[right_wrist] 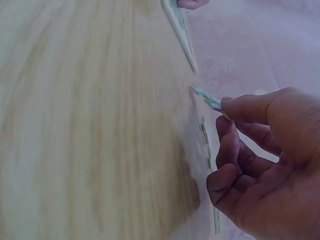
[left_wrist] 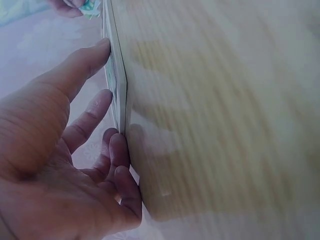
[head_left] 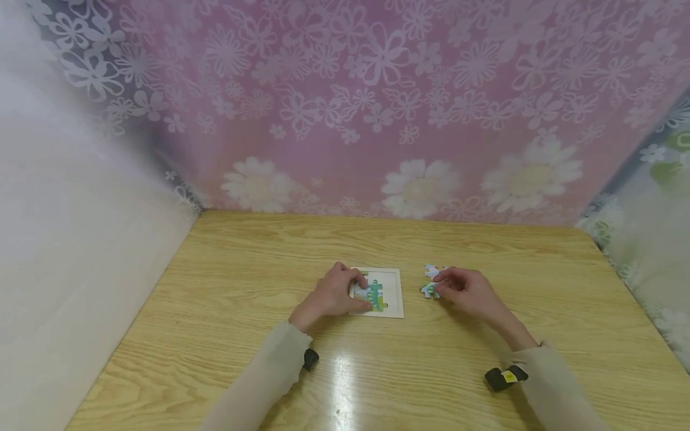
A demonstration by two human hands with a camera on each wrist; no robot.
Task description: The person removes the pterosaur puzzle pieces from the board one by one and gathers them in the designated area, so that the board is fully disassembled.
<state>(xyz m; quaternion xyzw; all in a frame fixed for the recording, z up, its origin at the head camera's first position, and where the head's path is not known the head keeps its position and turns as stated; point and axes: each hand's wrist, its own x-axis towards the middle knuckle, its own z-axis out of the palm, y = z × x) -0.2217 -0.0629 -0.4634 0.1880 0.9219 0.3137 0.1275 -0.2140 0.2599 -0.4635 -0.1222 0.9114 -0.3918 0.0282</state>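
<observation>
Head view: the left hand [head_left: 335,292], fingers loosely spread, presses the puzzle tray [head_left: 401,294] at its nine-o'clock side, presumably steadying it, while at three o'clock the right hand [head_left: 468,291] pinches a tilted puzzle piece [head_left: 429,291], leaving most of it uncovered.

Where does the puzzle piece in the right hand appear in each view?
Head: held piece right of centre, lower half, at the fingertips of the right hand.
Left wrist: held piece at the top edge, left of centre.
Right wrist: held piece right of centre, upper half.
Shared landmark: the pale puzzle frame, partly visible in all three.
</observation>
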